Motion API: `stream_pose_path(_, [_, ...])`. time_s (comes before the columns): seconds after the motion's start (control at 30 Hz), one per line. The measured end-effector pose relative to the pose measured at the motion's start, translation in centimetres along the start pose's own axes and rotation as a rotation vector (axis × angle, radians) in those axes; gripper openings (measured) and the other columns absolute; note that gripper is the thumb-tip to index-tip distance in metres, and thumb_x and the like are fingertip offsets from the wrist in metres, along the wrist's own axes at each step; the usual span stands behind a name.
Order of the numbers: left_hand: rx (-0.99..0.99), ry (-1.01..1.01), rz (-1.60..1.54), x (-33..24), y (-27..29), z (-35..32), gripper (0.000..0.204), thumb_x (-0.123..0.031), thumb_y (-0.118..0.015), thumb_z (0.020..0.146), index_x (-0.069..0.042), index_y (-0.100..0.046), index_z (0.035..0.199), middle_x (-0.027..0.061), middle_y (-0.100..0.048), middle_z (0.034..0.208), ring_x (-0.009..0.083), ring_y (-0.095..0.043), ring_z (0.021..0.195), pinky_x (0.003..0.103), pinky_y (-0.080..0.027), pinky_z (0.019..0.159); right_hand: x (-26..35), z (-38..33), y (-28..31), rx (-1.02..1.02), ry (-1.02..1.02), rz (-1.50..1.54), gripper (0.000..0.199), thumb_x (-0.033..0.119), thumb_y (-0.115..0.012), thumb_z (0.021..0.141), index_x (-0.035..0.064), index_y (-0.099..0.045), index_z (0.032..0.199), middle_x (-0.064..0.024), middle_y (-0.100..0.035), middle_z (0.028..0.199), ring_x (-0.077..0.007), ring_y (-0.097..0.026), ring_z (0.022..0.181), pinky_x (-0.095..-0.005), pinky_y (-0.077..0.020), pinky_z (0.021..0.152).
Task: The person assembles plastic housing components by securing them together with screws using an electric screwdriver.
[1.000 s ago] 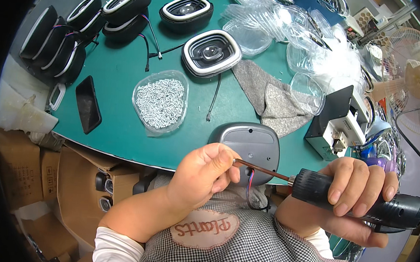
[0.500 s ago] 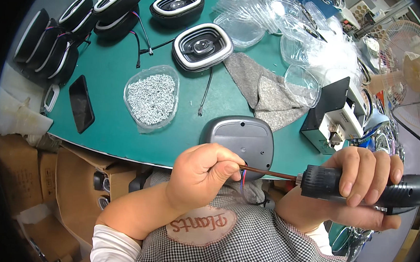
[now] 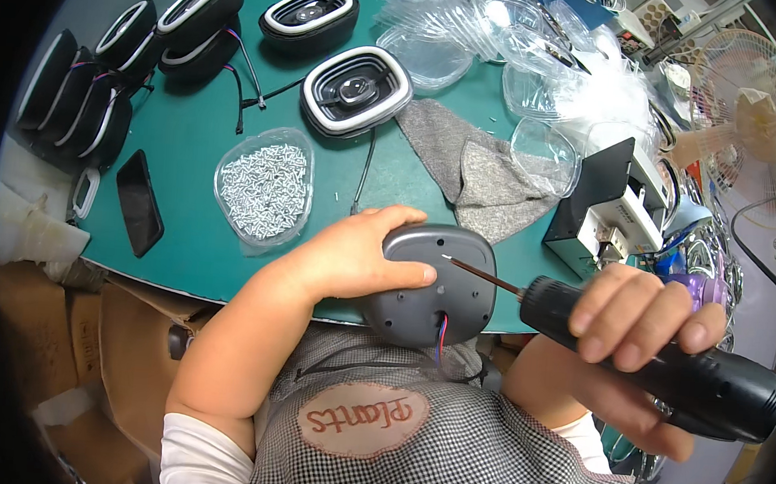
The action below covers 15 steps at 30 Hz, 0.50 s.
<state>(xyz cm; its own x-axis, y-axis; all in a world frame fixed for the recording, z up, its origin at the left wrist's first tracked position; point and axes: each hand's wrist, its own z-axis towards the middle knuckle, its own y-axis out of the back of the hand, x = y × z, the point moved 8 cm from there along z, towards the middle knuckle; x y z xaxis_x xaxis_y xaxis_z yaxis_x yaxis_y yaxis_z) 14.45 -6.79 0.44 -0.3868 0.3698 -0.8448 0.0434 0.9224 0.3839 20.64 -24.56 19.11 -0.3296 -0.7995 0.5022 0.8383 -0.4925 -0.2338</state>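
Note:
A dark grey rounded housing (image 3: 411, 302) lies at the table's front edge, its flat side with several screw holes facing up. Red and blue wires (image 3: 442, 336) come out of its near end. My left hand (image 3: 356, 253) grips it from the left, thumb across the top and fingers along the far edge. In my right hand (image 3: 642, 336) is a black electric screwdriver (image 3: 550, 307), its long bit pointing left over the housing. A small silvery screw (image 3: 446, 258) shows at the bit's tip; whether it touches the surface I cannot tell.
Left of the housing stands a clear tray (image 3: 220, 199) of small screws. Beyond are a white-rimmed speaker (image 3: 397, 108), a grey cloth (image 3: 490, 195) and stacked clear plastic covers (image 3: 446, 62). A phone (image 3: 139, 202) lies far left; a black-and-white device (image 3: 602, 207) stands right.
My left hand has gone from the screwdriver's bit to the housing, which now shows more fully. The screwdriver has swung so its tip is over the housing's far part.

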Motion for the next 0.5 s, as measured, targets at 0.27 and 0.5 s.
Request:
stream_pose_path(0.27, [-0.066, 0.02, -0.142, -0.3, -0.7, -0.2, 0.072, -0.028, -0.079, 0.071, -0.005, -0.053, 0.134, 0.0225, -0.055, 0.127, 0.0307, -0.057, 0.116, 0.037, -0.045, 0.099, -1.9, -0.7, -0.2, -0.013, 0.018, -0.011, 0.071, 0.06, -0.073, 0.079, 0.0021, -0.043, 0.108, -0.0112, -0.059, 0.077, -0.0231, -0.061, 0.058, -0.035, -0.0529, 0.053])
stream_pose_path(0.5, [-0.081, -0.015, -0.044, -1.1, -0.8, -0.3, 0.073, -0.034, -0.079, 0.072, -0.008, -0.052, 0.134, 0.0219, -0.054, 0.124, 0.0342, -0.058, 0.113, 0.039, -0.049, 0.096, -4.0, -1.4, -0.6, 0.083, -0.069, -0.076, 0.072, 0.059, -0.074, 0.077, 0.0016, -0.046, 0.109, -0.0101, -0.058, 0.077, -0.0233, -0.061, 0.06, -0.0351, -0.0524, 0.058])
